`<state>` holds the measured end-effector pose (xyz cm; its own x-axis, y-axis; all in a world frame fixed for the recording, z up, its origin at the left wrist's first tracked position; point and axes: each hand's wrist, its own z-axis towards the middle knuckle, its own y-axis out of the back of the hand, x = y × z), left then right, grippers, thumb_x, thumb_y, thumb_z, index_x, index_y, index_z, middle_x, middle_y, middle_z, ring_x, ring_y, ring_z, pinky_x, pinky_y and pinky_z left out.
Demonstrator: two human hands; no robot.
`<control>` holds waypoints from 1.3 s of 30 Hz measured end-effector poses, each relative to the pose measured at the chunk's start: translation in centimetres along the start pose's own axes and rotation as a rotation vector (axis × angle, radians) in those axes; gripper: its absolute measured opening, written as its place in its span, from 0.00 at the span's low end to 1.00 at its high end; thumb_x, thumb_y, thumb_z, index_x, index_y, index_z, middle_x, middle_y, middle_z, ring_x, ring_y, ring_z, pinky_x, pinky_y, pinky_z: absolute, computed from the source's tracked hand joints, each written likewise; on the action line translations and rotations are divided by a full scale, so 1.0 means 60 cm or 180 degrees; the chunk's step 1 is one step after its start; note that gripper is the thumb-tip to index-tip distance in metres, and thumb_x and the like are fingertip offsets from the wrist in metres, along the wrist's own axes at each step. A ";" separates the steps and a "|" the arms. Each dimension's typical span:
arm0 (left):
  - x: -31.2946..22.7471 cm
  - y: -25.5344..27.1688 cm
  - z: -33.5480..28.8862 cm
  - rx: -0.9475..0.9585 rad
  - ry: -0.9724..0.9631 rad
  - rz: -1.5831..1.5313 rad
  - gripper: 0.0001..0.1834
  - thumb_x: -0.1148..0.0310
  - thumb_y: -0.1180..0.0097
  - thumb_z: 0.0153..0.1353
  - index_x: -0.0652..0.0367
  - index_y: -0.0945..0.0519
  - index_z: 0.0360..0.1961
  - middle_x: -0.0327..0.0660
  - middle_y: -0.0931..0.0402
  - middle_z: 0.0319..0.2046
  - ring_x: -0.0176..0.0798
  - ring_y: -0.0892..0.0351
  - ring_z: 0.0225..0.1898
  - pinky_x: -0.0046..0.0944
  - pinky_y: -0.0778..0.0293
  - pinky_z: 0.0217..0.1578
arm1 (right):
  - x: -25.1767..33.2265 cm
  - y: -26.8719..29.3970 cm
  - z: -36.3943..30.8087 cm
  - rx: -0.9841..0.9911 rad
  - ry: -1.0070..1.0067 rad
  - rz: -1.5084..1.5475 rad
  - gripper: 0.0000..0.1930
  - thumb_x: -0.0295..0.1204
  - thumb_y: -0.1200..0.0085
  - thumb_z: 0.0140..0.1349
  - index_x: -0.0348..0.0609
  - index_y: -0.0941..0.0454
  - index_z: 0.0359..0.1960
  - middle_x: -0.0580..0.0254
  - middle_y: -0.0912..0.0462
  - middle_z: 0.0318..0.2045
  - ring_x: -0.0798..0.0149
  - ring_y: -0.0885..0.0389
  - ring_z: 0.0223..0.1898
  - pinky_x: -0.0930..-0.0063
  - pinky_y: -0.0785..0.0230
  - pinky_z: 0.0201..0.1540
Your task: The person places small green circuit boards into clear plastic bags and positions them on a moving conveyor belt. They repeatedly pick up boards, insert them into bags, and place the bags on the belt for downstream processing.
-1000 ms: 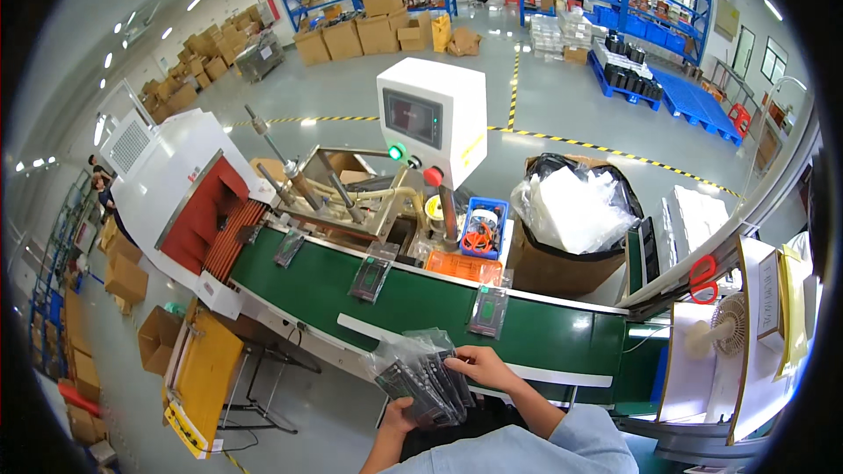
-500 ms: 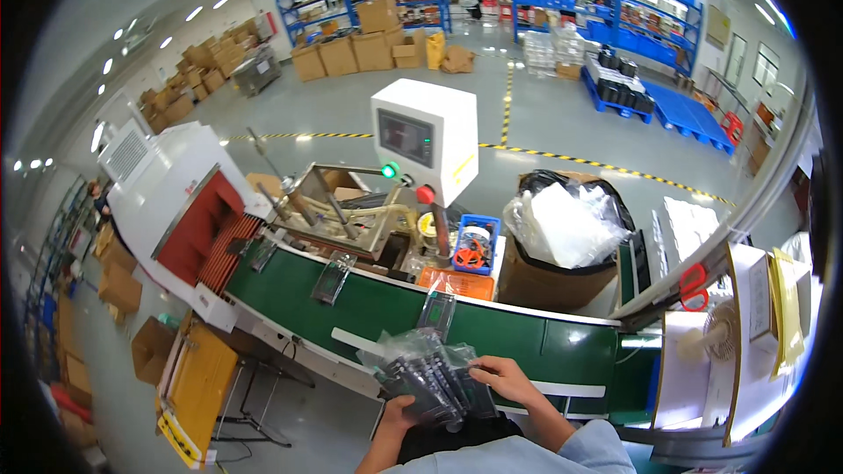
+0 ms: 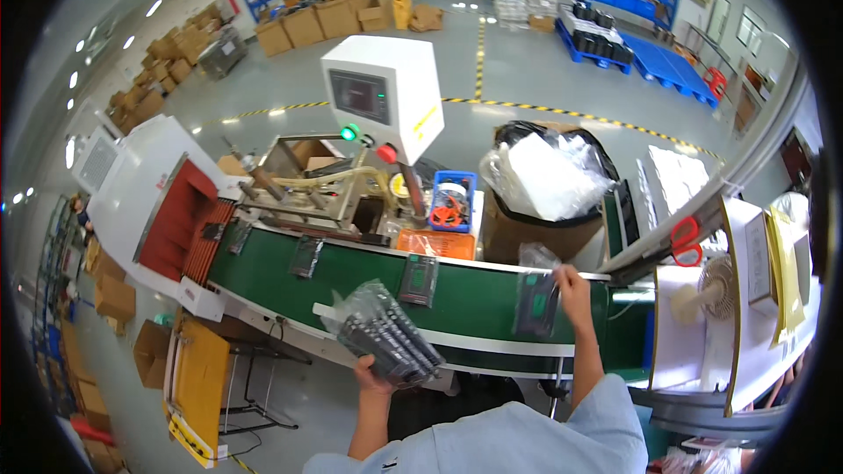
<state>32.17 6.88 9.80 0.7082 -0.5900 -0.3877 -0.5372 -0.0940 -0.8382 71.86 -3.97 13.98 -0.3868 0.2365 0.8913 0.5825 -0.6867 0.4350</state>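
Note:
My left hand [image 3: 374,376] grips a stack of dark flat devices in clear plastic bags [image 3: 391,338], held in front of the green conveyor belt [image 3: 474,307]. At the right, my right hand [image 3: 575,294] pinches the loose plastic at one bagged device [image 3: 536,303], which is over the belt; whether it touches the belt is hard to tell. Another bagged device with a green patch [image 3: 419,281] lies on the belt to its left. Farther left along the belt lie a bagged device [image 3: 306,256] and a smaller-looking one [image 3: 238,239] close to the machine opening.
A white tunnel machine with a red curtain [image 3: 176,219] stands over the belt's left end. Behind the belt are a white control box [image 3: 386,92], a blue bin [image 3: 452,202], an orange tray [image 3: 436,244] and a lined carton of plastic [image 3: 549,180]. A fan [image 3: 716,290] stands right.
My right hand has moved away from the stack to the right, taking one bagged device over the belt. My left hand keeps the stack, now farther left. The view has shifted.

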 end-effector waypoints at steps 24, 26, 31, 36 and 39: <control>0.040 0.006 -0.021 -0.0066 0.0656 0.0044 0.28 0.67 0.46 0.39 0.64 0.29 0.47 0.50 0.26 0.43 0.53 0.26 0.44 0.54 0.31 0.48 | -0.249 -0.076 0.043 -0.0960 -0.1259 -0.1491 0.15 0.41 0.53 0.55 0.42 0.21 0.30 0.48 0.24 0.32 0.47 0.25 0.35 0.57 0.34 0.39; 0.044 0.008 -0.024 -0.0108 0.0748 -0.0009 0.28 0.68 0.47 0.40 0.63 0.29 0.47 0.50 0.25 0.42 0.53 0.26 0.44 0.55 0.31 0.48 | -0.250 -0.074 0.043 -0.0943 -0.1280 -0.1456 0.15 0.41 0.53 0.56 0.44 0.22 0.35 0.50 0.23 0.35 0.48 0.24 0.37 0.58 0.34 0.41; 0.059 0.022 -0.021 -0.0132 0.0743 0.0017 0.28 0.68 0.47 0.40 0.63 0.30 0.48 0.50 0.26 0.43 0.54 0.26 0.45 0.55 0.31 0.48 | -0.240 -0.068 0.042 -0.0968 -0.1290 -0.1414 0.27 0.48 0.50 0.54 0.40 0.33 0.49 0.46 0.27 0.44 0.47 0.28 0.45 0.57 0.36 0.47; 0.065 -0.008 -0.023 -0.0140 0.0920 0.0119 0.27 0.70 0.47 0.41 0.63 0.30 0.48 0.50 0.26 0.43 0.54 0.26 0.45 0.55 0.31 0.49 | -0.140 -0.089 -0.005 -0.0231 -0.0851 -0.0450 0.21 0.46 0.51 0.57 0.37 0.25 0.28 0.51 0.25 0.21 0.56 0.26 0.26 0.62 0.35 0.31; 0.067 -0.034 -0.026 0.0102 0.1035 0.0118 0.27 0.71 0.47 0.45 0.64 0.33 0.50 0.50 0.27 0.44 0.54 0.26 0.45 0.55 0.32 0.49 | -0.002 -0.121 -0.076 0.2241 -0.1204 0.1209 0.15 0.38 0.55 0.62 0.42 0.25 0.44 0.65 0.22 0.32 0.72 0.26 0.29 0.76 0.32 0.32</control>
<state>35.38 3.45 10.58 0.5024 -0.8181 -0.2797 -0.5414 -0.0455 -0.8395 64.41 -2.18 10.13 0.1120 0.3756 0.9200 0.9767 -0.2121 -0.0323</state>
